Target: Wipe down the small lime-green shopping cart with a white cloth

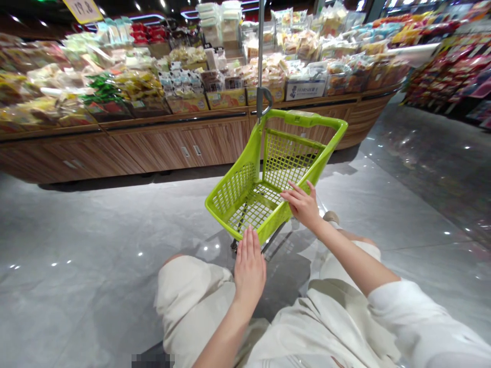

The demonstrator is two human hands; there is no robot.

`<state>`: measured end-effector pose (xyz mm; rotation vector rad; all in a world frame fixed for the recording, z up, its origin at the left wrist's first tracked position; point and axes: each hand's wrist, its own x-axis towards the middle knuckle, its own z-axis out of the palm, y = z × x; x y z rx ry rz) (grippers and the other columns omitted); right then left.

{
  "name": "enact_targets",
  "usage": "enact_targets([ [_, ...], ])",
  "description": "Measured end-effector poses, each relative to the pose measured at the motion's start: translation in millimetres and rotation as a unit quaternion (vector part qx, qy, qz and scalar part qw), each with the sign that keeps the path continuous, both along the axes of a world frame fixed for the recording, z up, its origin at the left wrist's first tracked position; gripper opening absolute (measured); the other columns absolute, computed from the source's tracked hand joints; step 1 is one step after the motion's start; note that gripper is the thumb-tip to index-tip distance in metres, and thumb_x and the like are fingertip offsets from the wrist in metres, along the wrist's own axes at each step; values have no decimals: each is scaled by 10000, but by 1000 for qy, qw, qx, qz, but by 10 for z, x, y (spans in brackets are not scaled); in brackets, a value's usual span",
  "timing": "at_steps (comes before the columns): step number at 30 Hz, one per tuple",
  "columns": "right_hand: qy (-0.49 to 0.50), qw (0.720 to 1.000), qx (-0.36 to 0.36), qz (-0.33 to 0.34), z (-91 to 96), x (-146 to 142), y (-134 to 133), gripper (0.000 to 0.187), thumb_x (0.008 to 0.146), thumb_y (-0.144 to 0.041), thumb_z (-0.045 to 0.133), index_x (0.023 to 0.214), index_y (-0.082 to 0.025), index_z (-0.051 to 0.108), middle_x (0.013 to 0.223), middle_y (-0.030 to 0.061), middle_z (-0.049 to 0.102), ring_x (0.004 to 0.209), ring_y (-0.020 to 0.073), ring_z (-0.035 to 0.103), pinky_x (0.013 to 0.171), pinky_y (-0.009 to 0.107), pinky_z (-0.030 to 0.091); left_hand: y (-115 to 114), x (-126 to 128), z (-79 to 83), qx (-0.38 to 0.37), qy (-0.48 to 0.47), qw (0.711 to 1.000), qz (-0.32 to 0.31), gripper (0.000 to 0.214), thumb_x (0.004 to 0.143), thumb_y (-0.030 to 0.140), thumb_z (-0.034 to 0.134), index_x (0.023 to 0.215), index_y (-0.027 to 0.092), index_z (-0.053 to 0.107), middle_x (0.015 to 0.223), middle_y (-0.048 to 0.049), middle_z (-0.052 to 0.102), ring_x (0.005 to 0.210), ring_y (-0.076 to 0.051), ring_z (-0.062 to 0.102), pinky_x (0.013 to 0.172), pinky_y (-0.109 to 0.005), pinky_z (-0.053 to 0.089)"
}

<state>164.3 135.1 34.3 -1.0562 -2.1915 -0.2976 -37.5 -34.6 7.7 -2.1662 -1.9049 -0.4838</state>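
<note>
A lime-green plastic shopping cart (230,197) with a lattice basket stands right in front of my knees, and I see nothing inside its basket. My left hand (250,260) is flat, fingers stretched forward, with the fingertips at the cart's near corner. Over the cart's right side rim is my right hand (303,203), its fingers spread and the thumb raised. Neither hand is wrapped around the rim; whether the palms press on it I cannot tell. A grey pole (261,61) with a hooked piece rises at the cart's far left corner.
Behind the cart runs a wooden display counter (153,145) loaded with packaged snacks and boxes. A yellow price sign (83,10) hangs at upper left. More shelves of packets (441,76) stand at right. Glossy grey tile floor (95,230) surrounds me.
</note>
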Motion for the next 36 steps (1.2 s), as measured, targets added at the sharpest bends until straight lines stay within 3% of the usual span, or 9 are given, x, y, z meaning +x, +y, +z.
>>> enact_targets([
  [8,78,996,-45,13,-42,-350,-360,393,827,-31,476,1122,-245,625,1101,36,715,1299,206,529,1183,495,93,-121,-205,-72,77,-63,994,37,747,940,177,442,1560,131,27,1541,-188,385,1438,-268,351,1153,-485,348],
  [11,82,995,-54,10,-44,-455,-493,403,836,-46,482,1156,-249,620,1140,40,709,1305,207,521,1188,490,87,-114,-131,3,105,-111,985,83,746,937,211,474,1559,135,69,1573,-209,311,1468,-304,280,1146,-550,331],
  [13,72,996,-50,12,-52,-499,-564,412,857,-59,478,1190,-260,613,1171,39,705,1308,204,518,1192,488,75,-46,6,97,100,-109,987,64,765,932,204,476,1559,129,44,1586,-212,273,1488,-320,217,1159,-581,290],
  [17,7,999,-23,34,-40,-468,-670,463,902,-95,444,1315,-274,552,1288,51,661,1353,199,471,1200,504,29,182,293,256,69,-90,993,-20,829,915,191,485,1550,91,-38,1604,-203,223,1505,-292,152,1173,-510,310],
  [22,-97,995,19,6,189,173,-470,548,912,-80,415,1413,-296,465,1412,41,569,1405,199,401,1199,532,9,343,354,270,32,-21,997,-65,809,916,181,452,1549,117,-47,1610,-151,233,1496,-255,208,1201,-475,265],
  [26,-67,987,53,-138,505,1041,-18,529,898,-81,435,1373,-300,516,1401,45,578,1417,264,381,1159,614,43,341,357,247,25,3,998,-63,773,921,203,444,1552,115,8,1615,-129,225,1487,-248,242,1198,-443,275],
  [28,-25,978,65,-197,592,1253,124,524,885,-87,450,1363,-287,525,1389,59,588,1426,294,360,1132,663,45,335,419,254,30,-6,998,-57,761,925,208,435,1553,115,16,1611,-136,240,1480,-255,260,1196,-457,271],
  [31,9,977,54,-208,537,1028,65,536,846,-62,466,1333,-271,551,1375,69,600,1426,307,357,1122,685,35,338,557,296,38,-26,998,-42,753,926,206,428,1555,111,24,1598,-159,278,1471,-272,277,1190,-490,268],
  [36,-21,998,-7,-60,173,76,-464,534,844,-26,445,1313,-254,561,1356,59,617,1391,215,424,1191,561,11,375,694,382,20,-40,999,-13,708,904,241,498,1544,140,213,1518,-185,413,1395,-326,386,1137,-550,320],
])
